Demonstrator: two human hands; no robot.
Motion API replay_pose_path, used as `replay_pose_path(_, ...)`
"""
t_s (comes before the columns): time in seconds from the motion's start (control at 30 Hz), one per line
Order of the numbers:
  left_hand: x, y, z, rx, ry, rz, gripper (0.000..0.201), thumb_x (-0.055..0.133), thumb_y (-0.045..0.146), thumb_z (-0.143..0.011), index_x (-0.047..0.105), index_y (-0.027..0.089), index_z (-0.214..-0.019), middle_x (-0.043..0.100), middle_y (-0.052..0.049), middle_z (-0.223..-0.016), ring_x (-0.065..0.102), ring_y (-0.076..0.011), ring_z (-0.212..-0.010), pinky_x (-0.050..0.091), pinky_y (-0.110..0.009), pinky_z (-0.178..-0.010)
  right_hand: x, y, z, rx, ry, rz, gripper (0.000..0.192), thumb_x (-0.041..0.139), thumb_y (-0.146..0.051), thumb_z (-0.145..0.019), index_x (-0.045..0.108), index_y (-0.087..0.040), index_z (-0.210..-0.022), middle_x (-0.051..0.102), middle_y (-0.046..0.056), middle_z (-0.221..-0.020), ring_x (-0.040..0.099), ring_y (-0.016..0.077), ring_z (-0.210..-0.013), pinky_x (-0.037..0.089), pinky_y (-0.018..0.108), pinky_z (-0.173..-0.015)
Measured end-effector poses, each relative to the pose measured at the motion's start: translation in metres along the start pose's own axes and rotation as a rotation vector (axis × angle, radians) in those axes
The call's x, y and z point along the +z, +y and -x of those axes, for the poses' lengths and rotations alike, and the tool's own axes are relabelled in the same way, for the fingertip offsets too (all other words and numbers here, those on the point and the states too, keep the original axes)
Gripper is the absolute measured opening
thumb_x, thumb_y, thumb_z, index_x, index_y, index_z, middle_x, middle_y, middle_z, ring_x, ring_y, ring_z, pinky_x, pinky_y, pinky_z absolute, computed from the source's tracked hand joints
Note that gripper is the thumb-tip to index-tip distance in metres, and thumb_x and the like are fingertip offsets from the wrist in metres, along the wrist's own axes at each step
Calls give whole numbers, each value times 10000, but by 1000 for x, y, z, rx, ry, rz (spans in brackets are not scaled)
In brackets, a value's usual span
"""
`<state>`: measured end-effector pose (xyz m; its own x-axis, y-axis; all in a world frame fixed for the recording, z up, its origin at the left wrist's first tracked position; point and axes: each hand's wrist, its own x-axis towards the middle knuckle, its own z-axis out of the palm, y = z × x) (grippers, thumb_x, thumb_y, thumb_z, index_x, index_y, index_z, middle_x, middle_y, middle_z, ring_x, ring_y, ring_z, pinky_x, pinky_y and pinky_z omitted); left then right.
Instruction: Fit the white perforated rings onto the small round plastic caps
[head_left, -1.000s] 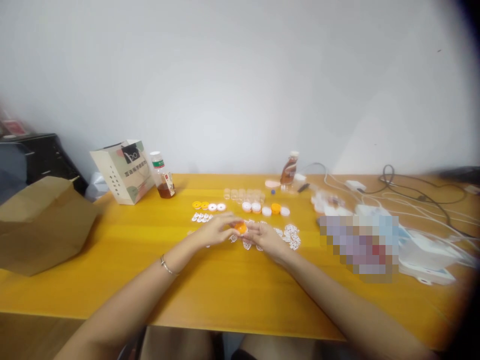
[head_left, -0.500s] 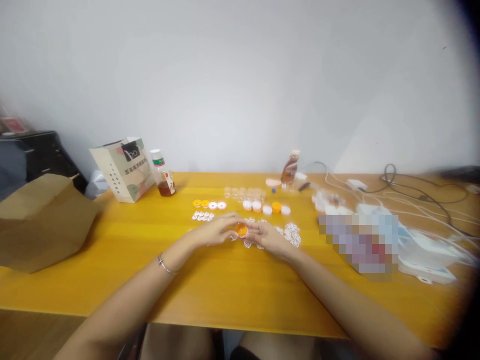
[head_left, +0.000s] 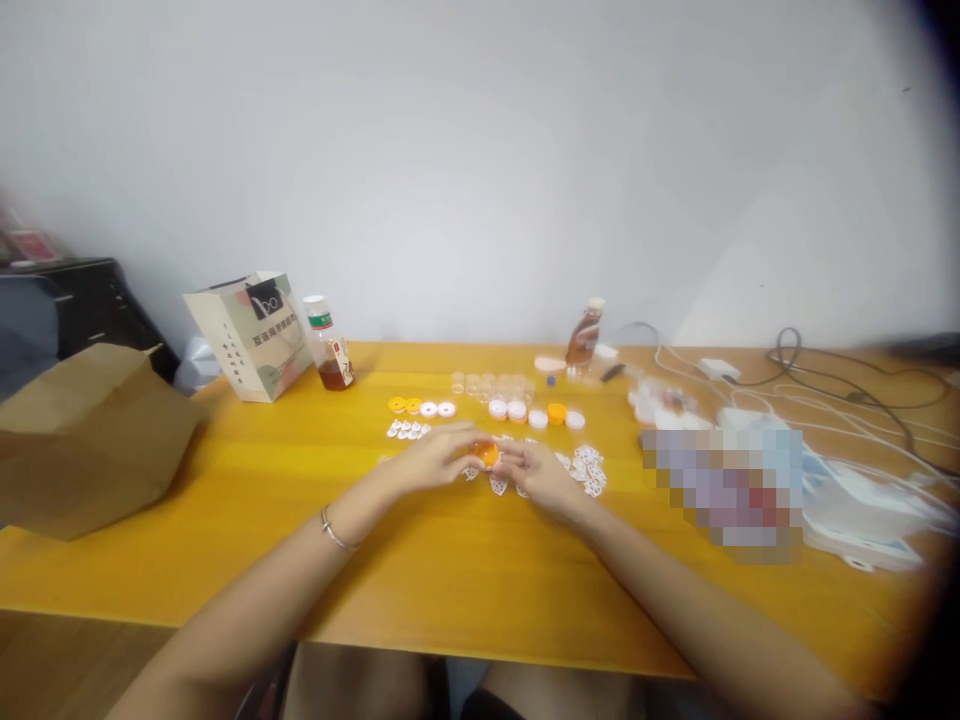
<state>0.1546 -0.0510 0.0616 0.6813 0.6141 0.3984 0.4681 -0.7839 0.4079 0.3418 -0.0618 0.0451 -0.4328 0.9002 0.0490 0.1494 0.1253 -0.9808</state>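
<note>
A small round orange cap (head_left: 485, 453) is pinched between my left hand (head_left: 433, 459) and my right hand (head_left: 538, 472), just above the yellow wooden table (head_left: 315, 500). Both sets of fingertips meet on it. A thin bracelet circles my left wrist. Small white cut-out pieces (head_left: 587, 470) lie scattered under and to the right of my hands, and another small cluster (head_left: 406, 430) lies to the left. Behind my hands runs a row of yellow and white rings (head_left: 421, 407) and a row of white and orange caps (head_left: 534, 414). Clear little jars (head_left: 489, 384) stand behind those.
A printed paper bag (head_left: 253, 335) and a bottle of brown liquid (head_left: 329, 346) stand at the back left. A brown paper bag (head_left: 82, 435) lies at the left edge. A second brown bottle (head_left: 584, 335) stands at the back; white cables, chargers (head_left: 825, 400) and boxes crowd the right.
My hands stay together on the orange cap with only slight finger movement. The view has shifted a little, so everything sits slightly higher and to the right.
</note>
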Motion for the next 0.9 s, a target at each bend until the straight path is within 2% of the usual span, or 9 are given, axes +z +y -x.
replay_pose_path(0.3,0,-5,-1,29,-55,98,294,495,163,-793,491,195,-1086,536,-79,-1025,504,-179,-945,406,-313,-831,-9,-7,1,38,-107,24,341,601,-279,-674,629,-176,-998,671,8,-674,582,136,-616,449,264,-636)
replay_pose_path(0.57,0,2,0,8,-9,18,253,515,198,-787,521,191,-1039,579,-52,-918,532,-166,-852,415,-284,-775,-5,-10,4,35,-41,52,348,589,-247,-667,630,-181,-1006,636,-7,-561,566,135,-559,436,241,-549)
replay_pose_path(0.67,2,2,1,-1,8,-29,261,501,195,-795,517,188,-1055,576,-53,-914,530,-165,-850,414,-279,-773,-2,-8,4,22,-13,44,334,575,-237,-671,633,-192,-997,650,-4,-618,570,132,-566,430,236,-547)
replay_pose_path(0.77,5,1,1,-13,-13,-58,265,500,187,-790,518,185,-1054,564,-57,-909,528,-170,-850,418,-284,-763,-1,-6,3,32,-17,33,332,585,-215,-659,633,-198,-987,661,-3,-680,575,130,-585,431,234,-556)
replay_pose_path(0.9,6,-2,1,-29,-45,-14,271,506,180,-782,504,180,-1053,548,-63,-933,523,-171,-864,423,-291,-770,-2,-6,1,81,-55,6,321,586,-187,-656,633,-182,-973,659,-7,-634,582,134,-613,441,243,-594)
